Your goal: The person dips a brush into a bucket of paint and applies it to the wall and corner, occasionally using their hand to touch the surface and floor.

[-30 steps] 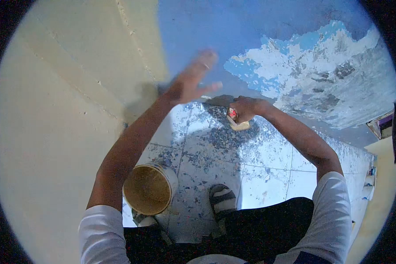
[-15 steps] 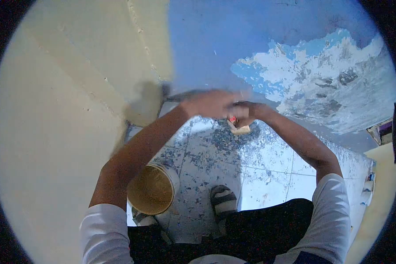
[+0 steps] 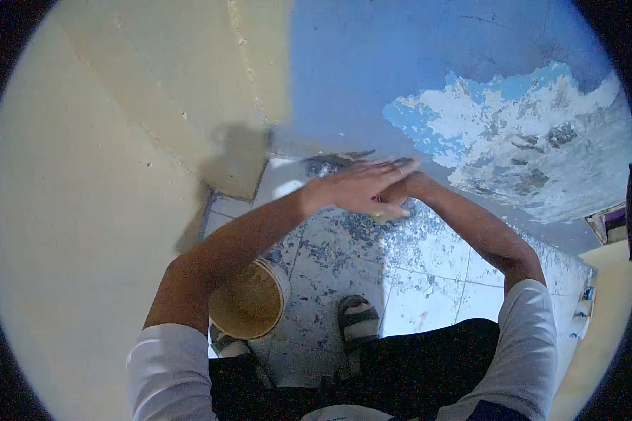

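My left hand (image 3: 358,186) lies flat across the top of my right hand, its fingers stretched out and a ring on one finger. Beneath it, my right hand (image 3: 402,188) is closed around a small pale, block-like tool (image 3: 384,218) with a bit of red on it. Most of this tool is hidden by the hands, so its kind cannot be made out. Both hands are in front of the foot of the blue wall (image 3: 358,70), above the tiled floor. To their right, a large patch of peeled paint (image 3: 512,133) shows white and grey plaster.
A bucket (image 3: 286,288) with a brownish inside stands near my left foot. Paint flakes litter the white floor tiles (image 3: 428,302). A beige wall (image 3: 84,210) rises on the left. My feet wear striped sandals (image 3: 358,323). Small items (image 3: 584,302) lie at the far right.
My left hand was blurred by motion; now it rests spread over my right hand and covers more of the pale tool. The view has shifted slightly.
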Motion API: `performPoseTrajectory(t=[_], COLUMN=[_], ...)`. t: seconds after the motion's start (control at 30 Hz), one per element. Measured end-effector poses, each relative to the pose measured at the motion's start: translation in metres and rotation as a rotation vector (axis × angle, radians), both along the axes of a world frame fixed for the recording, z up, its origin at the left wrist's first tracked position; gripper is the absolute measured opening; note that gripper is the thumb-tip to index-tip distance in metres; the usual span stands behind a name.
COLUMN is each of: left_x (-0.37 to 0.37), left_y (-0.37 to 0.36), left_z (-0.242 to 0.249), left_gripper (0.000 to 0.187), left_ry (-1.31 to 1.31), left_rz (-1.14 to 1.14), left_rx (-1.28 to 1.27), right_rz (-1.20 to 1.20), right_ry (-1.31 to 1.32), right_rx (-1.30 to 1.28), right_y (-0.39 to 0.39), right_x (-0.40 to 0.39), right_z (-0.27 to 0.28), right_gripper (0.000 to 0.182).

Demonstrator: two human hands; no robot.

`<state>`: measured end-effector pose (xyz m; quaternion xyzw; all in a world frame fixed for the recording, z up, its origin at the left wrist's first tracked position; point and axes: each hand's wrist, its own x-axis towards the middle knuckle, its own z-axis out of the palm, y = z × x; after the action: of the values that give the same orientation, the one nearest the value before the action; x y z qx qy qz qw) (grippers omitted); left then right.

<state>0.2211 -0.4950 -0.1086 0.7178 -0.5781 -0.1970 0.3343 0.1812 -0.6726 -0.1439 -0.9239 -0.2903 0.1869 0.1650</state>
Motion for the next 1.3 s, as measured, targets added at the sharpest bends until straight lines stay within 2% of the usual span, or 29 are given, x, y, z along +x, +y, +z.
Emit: performPoseTrajectory(t=[0.03, 0.07, 0.1, 0.13, 0.17, 0.2, 0.3, 0.4, 0.47, 0.57, 0.6, 0.67, 0.7, 0.73, 0.8, 0.9, 0.97, 1.0, 1.07, 1.1, 1.17, 1.2, 1.27, 1.3], left_x=[-0.009, -0.016, -0.005, 0.01, 0.022, 0.033, 0.058, 0.019, 0.002, 0.0, 0.012, 0.058, 0.061, 0.062, 0.087, 0.115, 0.102, 0.095, 0.082, 0.081, 0.089, 0.089, 0.061, 0.051], left_y=[0.002, 0.003, 0.004, 0.004, 0.001, 0.0, 0.01, 0.008, 0.022, 0.05, 0.064, 0.098, 0.121, 0.143, 0.183, 0.225, 0.242, 0.241, 0.239, 0.245, 0.249, 0.245, 0.24, 0.236], left_z=[0.008, 0.013, 0.008, 0.007, 0.006, 0.01, 0.018, 0.004, 0.021, -0.001, 0.004, -0.031, -0.02, -0.007, -0.039, -0.101, -0.12, -0.12, -0.121, -0.136, -0.173, -0.146, -0.142, -0.136], left_gripper=[0.09, 0.09, 0.089, 0.089, 0.091, 0.093, 0.096, 0.09, 0.081, 0.086, 0.077, 0.066, 0.059, 0.054, 0.052, 0.051, 0.052, 0.053, 0.055, 0.05, 0.043, 0.044, 0.049, 0.053], left_ry=[-0.069, -0.135, -0.356, -0.578, -0.616, -0.644, -0.376, -0.136, 0.334, 0.188, -0.067, -0.521, -0.23, 0.059, -0.161, -0.482, -0.438, -0.287, 0.013, 0.024, 0.026, -0.178, -0.153, -0.156], left_rz=[0.033, 0.06, 0.271, 0.484, 0.863, 1.248, 0.946, 0.615, -0.025, 0.026, 0.108, 0.002, 0.086, 0.169, 0.068, -0.11, -0.095, -0.027, 0.098, -0.02, -0.255, -0.286, -0.168, -0.11], left_rx=[-0.053, -0.103, -0.249, -0.395, -0.393, -0.381, -0.454, -0.29, 0.091, 0.028, 0.078, -0.256, -0.213, -0.176, 0.025, 0.304, 0.459, 0.518, 0.639, 0.441, 0.031, 0.601, 0.574, 0.559], right_rz=[-0.025, -0.016, -0.007, 0.046, 0.104, -0.011, 0.032, 0.108, 0.101, 0.097, 0.11, 0.328, 0.389, 0.418, 0.395, 0.154, 0.099, 0.074, 0.171, 0.212, 0.36, 0.465, 0.768, 0.884], right_ry=[-0.002, 0.052, 0.104, 0.209, 0.309, 0.211, 0.277, 0.31, 0.293, 0.367, 0.416, 0.573, 0.595, 0.485, 0.544, 0.642, 0.605, 0.592, 0.644, 0.665, 0.547, 0.49, 0.141, 0.14], right_rx=[0.161, 0.114, 0.065, -0.193, -0.456, -0.376, -0.395, -0.443, -0.401, -0.469, -0.511, -0.154, 0.075, 0.17, 0.29, 0.432, 0.469, 0.491, 0.525, 0.549, 0.493, 0.474, 0.435, 0.241], right_y=[-0.004, -0.003, 0.001, 0.019, 0.03, 0.031, 0.031, 0.034, 0.042, 0.076, 0.091, 0.102, 0.11, 0.119, 0.144, 0.164, 0.185, 0.197, 0.234, 0.248, 0.268, 0.284, 0.295, 0.304], right_x=[-0.003, -0.003, -0.003, 0.008, 0.014, 0.005, 0.006, 0.011, 0.008, 0.002, 0.001, 0.008, 0.007, 0.006, 0.006, 0.009, 0.007, 0.004, -0.007, -0.012, -0.026, -0.035, -0.047, -0.052], right_z=[0.0, -0.003, -0.003, 0.008, 0.019, 0.021, 0.012, 0.009, 0.024, 0.049, 0.053, 0.05, 0.056, 0.062, 0.094, 0.106, 0.107, 0.105, 0.101, 0.097, 0.069, 0.063, 0.028, 0.017], right_gripper=[0.047, 0.047, 0.047, 0.047, 0.047, 0.033, 0.03, 0.028, 0.037, 0.04, 0.039, 0.03, 0.021, 0.018, 0.017, 0.016, 0.017, 0.017, 0.015, 0.015, 0.015, 0.014, 0.012, 0.013])
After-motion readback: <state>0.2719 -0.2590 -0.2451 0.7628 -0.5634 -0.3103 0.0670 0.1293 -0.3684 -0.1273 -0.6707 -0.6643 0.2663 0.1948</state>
